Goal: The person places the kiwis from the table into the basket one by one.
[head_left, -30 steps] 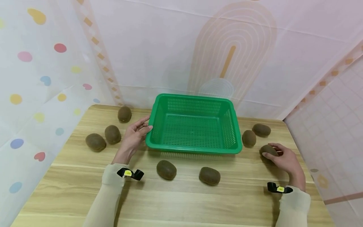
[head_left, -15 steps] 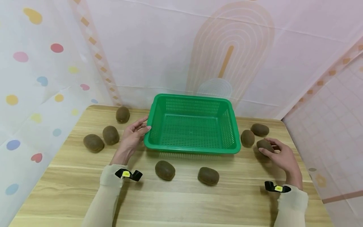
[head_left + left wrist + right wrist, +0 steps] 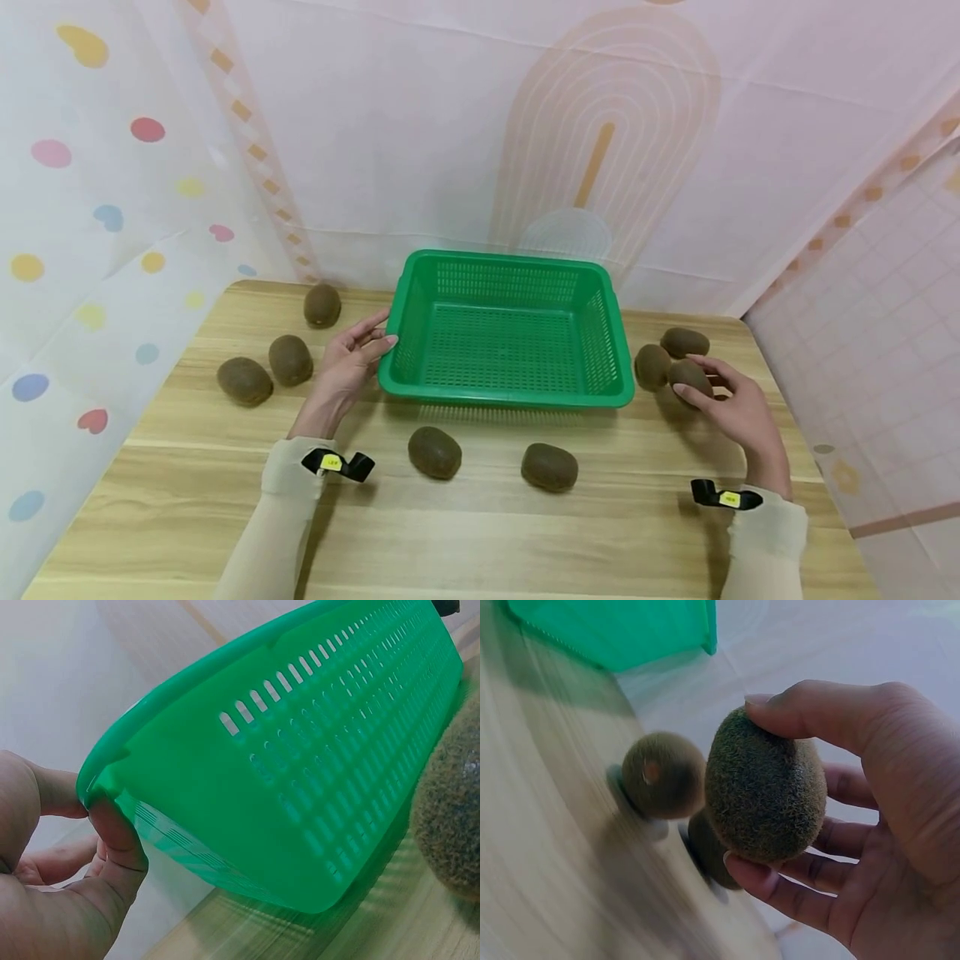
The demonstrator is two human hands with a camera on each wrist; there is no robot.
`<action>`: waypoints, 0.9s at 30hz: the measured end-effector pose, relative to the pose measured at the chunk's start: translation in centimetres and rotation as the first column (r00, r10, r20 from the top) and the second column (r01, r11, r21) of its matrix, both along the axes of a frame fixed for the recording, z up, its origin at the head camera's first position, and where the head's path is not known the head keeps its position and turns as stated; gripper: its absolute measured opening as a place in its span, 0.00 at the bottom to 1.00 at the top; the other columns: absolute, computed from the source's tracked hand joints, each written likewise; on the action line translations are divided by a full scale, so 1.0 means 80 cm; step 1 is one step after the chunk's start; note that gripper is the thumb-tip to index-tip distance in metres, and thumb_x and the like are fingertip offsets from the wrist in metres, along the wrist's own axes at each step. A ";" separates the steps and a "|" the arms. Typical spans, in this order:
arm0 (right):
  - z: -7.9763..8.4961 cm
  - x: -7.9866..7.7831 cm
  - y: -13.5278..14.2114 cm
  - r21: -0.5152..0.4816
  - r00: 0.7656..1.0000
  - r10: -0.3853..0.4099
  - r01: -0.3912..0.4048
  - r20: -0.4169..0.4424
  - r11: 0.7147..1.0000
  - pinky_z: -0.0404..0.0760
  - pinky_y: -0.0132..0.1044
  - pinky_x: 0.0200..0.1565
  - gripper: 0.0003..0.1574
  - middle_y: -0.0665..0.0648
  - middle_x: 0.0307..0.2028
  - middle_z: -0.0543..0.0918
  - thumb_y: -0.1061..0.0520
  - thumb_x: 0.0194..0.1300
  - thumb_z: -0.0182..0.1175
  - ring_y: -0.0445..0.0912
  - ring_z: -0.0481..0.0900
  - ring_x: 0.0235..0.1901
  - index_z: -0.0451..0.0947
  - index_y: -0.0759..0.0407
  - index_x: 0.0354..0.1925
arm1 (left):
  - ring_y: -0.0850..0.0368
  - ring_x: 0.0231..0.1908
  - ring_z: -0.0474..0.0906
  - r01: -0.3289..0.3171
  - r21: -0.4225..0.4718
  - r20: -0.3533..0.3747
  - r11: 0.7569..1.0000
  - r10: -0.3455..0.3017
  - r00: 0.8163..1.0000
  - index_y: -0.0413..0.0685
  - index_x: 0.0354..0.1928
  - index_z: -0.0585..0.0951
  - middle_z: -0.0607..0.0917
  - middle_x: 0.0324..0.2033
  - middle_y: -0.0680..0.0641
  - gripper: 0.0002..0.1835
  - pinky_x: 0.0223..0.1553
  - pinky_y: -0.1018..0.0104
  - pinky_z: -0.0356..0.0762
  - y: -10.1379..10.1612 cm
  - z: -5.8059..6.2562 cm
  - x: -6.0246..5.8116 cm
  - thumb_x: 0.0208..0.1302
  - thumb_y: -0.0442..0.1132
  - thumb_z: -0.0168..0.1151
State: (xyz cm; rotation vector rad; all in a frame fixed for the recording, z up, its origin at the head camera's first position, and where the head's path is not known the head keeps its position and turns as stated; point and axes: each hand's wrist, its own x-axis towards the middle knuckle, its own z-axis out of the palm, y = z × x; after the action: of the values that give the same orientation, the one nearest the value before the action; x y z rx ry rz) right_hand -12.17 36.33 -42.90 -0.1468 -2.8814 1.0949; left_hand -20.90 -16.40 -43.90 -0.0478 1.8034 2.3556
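A green plastic basket (image 3: 506, 397) with slotted walls stands near the back of the table, and nothing lies in it. My left hand (image 3: 347, 367) pinches its left rim between thumb and fingers; the left wrist view shows the thumb on the rim (image 3: 112, 750). Right of the basket, my right hand (image 3: 738, 408) holds a brown fuzzy kiwi (image 3: 690, 379) between thumb and fingertips. In the right wrist view that kiwi (image 3: 765, 787) appears raised off the table, with two others behind it: a nearer kiwi (image 3: 662, 776) and a partly hidden kiwi (image 3: 709, 851).
Two kiwis lie in front of the basket, a left one (image 3: 435, 452) and a right one (image 3: 550, 467). Three more sit at the left, including one kiwi (image 3: 322, 306) near the back edge. A patterned cloth (image 3: 390, 125) hangs behind the wooden table (image 3: 480, 542).
My right hand has moved left with its kiwi, towards the two kiwis beside the basket. The left hand keeps its hold on the rim. The whole head view has shifted slightly.
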 end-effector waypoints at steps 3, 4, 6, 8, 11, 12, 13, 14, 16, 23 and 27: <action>0.001 -0.003 -0.006 -0.007 0.999 0.005 -0.005 -0.033 1.000 0.76 0.36 0.40 0.39 0.56 0.54 0.76 0.37 0.59 0.62 0.51 0.73 0.48 0.68 0.48 0.64 | 0.66 0.31 0.79 -0.005 -0.004 0.006 1.000 0.005 1.000 0.45 0.67 0.66 0.77 0.37 0.51 0.34 0.32 0.73 0.81 0.001 0.001 0.000 0.58 0.34 0.66; 0.001 -0.004 -0.008 -0.007 0.999 0.005 -0.006 -0.047 1.000 0.76 0.34 0.40 0.38 0.56 0.54 0.76 0.37 0.59 0.62 0.49 0.73 0.47 0.69 0.48 0.64 | 0.66 0.31 0.79 -0.006 -0.005 0.010 1.000 0.006 1.000 0.45 0.67 0.66 0.77 0.36 0.51 0.34 0.32 0.73 0.81 0.001 0.002 -0.001 0.58 0.34 0.66; 0.001 -0.006 -0.012 -0.007 0.997 0.002 -0.003 -0.071 1.000 0.76 0.30 0.40 0.38 0.55 0.53 0.77 0.38 0.58 0.63 0.43 0.73 0.47 0.69 0.48 0.63 | 0.66 0.31 0.79 -0.008 -0.010 0.012 1.000 0.008 1.000 0.46 0.67 0.66 0.77 0.37 0.51 0.34 0.32 0.73 0.81 0.002 0.002 -0.001 0.58 0.34 0.66; 0.002 -0.006 -0.016 -0.019 0.996 -0.002 0.000 -0.092 1.000 0.75 0.26 0.40 0.36 0.54 0.53 0.77 0.39 0.58 0.64 0.38 0.73 0.46 0.70 0.46 0.63 | 0.66 0.31 0.79 -0.008 -0.016 0.013 1.000 0.009 1.000 0.46 0.67 0.67 0.77 0.37 0.51 0.34 0.32 0.74 0.81 0.002 0.001 -0.001 0.58 0.35 0.66; 0.004 -0.007 -0.023 -0.055 0.994 -0.015 0.009 -0.106 0.998 0.74 0.23 0.40 0.35 0.52 0.53 0.77 0.39 0.57 0.64 0.34 0.72 0.46 0.71 0.42 0.62 | 0.66 0.31 0.79 -0.008 -0.018 0.013 1.000 0.008 1.000 0.47 0.67 0.67 0.76 0.38 0.51 0.34 0.32 0.74 0.81 0.001 0.000 -0.001 0.58 0.35 0.67; 0.004 -0.008 -0.025 -0.071 0.994 -0.020 0.012 -0.109 0.997 0.74 0.23 0.40 0.34 0.52 0.53 0.77 0.40 0.57 0.65 0.34 0.72 0.46 0.71 0.40 0.61 | 0.66 0.31 0.78 -0.007 -0.021 0.014 1.000 0.008 1.000 0.47 0.67 0.67 0.76 0.38 0.51 0.34 0.32 0.73 0.81 0.001 -0.001 0.000 0.58 0.36 0.67; 0.005 -0.008 -0.027 -0.089 0.994 -0.025 0.015 -0.110 0.996 0.75 0.23 0.39 0.34 0.51 0.53 0.76 0.40 0.57 0.65 0.34 0.72 0.46 0.71 0.39 0.61 | 0.66 0.32 0.78 -0.005 -0.022 0.015 1.000 0.006 1.000 0.47 0.67 0.67 0.76 0.38 0.51 0.34 0.32 0.73 0.81 0.001 -0.002 0.000 0.58 0.36 0.66; 0.005 -0.008 -0.029 -0.106 0.993 -0.030 0.018 -0.112 0.994 0.75 0.22 0.39 0.34 0.51 0.53 0.76 0.40 0.57 0.65 0.35 0.72 0.46 0.71 0.38 0.61 | 0.66 0.32 0.78 -0.004 -0.024 0.016 1.000 0.004 1.000 0.48 0.67 0.67 0.76 0.38 0.51 0.34 0.32 0.73 0.81 0.000 -0.002 0.000 0.58 0.36 0.66; 0.006 -0.008 -0.032 -0.126 0.992 -0.034 0.019 -0.123 0.992 0.75 0.22 0.38 0.33 0.50 0.52 0.76 0.40 0.57 0.65 0.37 0.72 0.47 0.70 0.37 0.61 | 0.66 0.31 0.78 -0.004 -0.023 0.019 1.000 0.004 1.000 0.48 0.67 0.67 0.76 0.38 0.52 0.34 0.32 0.73 0.81 0.000 -0.004 0.001 0.58 0.36 0.66; 0.010 -0.013 -0.043 -0.183 0.977 -0.048 0.010 -0.206 0.983 0.76 0.21 0.37 0.32 0.50 0.53 0.76 0.44 0.57 0.66 0.37 0.73 0.46 0.72 0.37 0.60 | 0.65 0.32 0.79 -0.010 0.016 0.016 1.000 0.009 1.000 0.45 0.67 0.66 0.77 0.36 0.52 0.34 0.32 0.73 0.81 0.000 -0.005 -0.002 0.58 0.34 0.66; 0.018 -0.015 -0.053 -0.224 0.968 -0.050 -0.006 -0.245 0.975 0.76 0.22 0.37 0.32 0.51 0.54 0.77 0.47 0.57 0.67 0.37 0.73 0.47 0.73 0.42 0.60 | 0.65 0.32 0.78 -0.007 0.017 0.019 1.000 0.007 1.000 0.45 0.68 0.65 0.77 0.37 0.52 0.35 0.33 0.73 0.81 0.000 -0.003 -0.004 0.59 0.34 0.65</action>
State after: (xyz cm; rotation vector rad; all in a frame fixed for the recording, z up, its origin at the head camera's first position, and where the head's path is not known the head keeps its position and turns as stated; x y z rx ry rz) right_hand -13.37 32.09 -41.47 -0.0460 -2.5269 1.3257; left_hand -21.20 -16.41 -44.14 -0.0736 1.7774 2.3670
